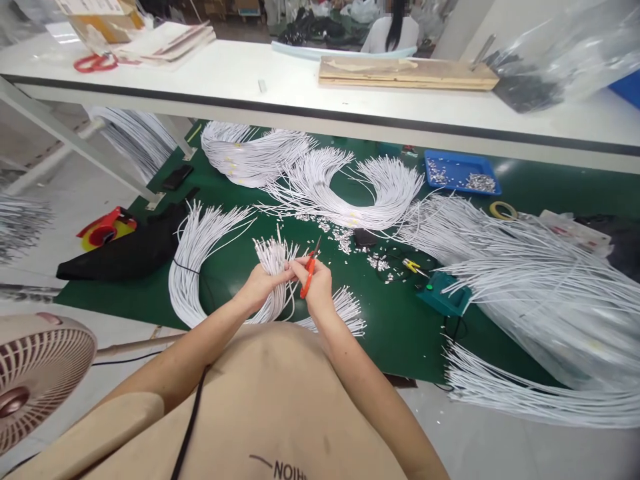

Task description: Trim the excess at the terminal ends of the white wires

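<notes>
Left hand (261, 285) is clenched round a bundle (273, 261) of white wires, whose cut ends fan upward and away from the body; its long axis runs from the hand toward the far shelf (280, 100). Right hand (316, 283), touching the bundle's right side, grips orange snips (310, 272), blades pointing up and slightly right, apparently clear of the wires, though the view is small. Right of the bundle, metal bits (345, 240) lie scattered on the green tabletop (400, 320), and beyond them a blue tray (460, 171).

Probably cable-assembly workshop, wire bundles (345, 187), workbench (280, 80)
</notes>
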Demonstrator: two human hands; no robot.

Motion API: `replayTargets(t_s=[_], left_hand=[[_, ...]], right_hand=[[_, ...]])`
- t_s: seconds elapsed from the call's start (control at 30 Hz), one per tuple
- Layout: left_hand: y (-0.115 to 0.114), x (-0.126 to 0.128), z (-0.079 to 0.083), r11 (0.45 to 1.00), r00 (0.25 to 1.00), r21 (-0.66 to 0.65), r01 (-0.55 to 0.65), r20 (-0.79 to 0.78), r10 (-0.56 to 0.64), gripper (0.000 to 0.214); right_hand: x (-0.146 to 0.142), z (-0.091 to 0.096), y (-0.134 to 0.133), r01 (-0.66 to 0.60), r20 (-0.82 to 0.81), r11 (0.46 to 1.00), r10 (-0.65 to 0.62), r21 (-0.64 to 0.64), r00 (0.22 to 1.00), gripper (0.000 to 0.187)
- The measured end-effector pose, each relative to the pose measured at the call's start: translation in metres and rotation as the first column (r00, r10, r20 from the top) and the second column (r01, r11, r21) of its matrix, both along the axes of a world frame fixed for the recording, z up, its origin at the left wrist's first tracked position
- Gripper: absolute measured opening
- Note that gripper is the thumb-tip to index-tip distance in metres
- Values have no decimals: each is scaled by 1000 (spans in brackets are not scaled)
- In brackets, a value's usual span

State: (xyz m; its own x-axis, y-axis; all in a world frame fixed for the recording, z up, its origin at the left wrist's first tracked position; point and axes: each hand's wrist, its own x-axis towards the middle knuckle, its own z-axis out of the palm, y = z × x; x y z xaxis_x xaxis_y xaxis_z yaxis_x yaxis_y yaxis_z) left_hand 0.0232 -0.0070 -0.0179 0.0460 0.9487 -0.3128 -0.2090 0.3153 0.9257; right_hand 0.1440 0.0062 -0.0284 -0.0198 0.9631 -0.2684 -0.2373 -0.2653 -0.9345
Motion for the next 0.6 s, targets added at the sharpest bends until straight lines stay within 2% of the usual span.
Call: replayTargets(t_s=[0.1,0.23,0.3,0.4,0.47,0.53,0.6], left_hand=[[0,-3,4,997,997,-6,75,26,-75,21],[0,-6,6,992,991,-24,127,39,-126,22],[0,-6,5,994,994,-26,104,37,-103,22],[0,-5,4,999,999,-5,47,11,-47,21],[1,-3,5,1000,1000,-13,20,8,-20,21],[1,-3,6,999,1000,-35,16,9,-16,24],[1,-4,7,998,1000,-53,21,4,-21,27]], right_hand=[[6,7,3,-105,-123,994,100,-34,987,23],[12,14,9,-244,-172,970,244,19,955,23],[10,14,9,-244,-162,969,244,22,956,22],[7,9,7,-181,-114,984,179,0,977,21],[8,4,7,-176,-17,984,176,-2,984,25],[16,1,7,-213,192,977,209,3,959,28],[26,-1,8,-279,481,960,247,-6,841,28]])
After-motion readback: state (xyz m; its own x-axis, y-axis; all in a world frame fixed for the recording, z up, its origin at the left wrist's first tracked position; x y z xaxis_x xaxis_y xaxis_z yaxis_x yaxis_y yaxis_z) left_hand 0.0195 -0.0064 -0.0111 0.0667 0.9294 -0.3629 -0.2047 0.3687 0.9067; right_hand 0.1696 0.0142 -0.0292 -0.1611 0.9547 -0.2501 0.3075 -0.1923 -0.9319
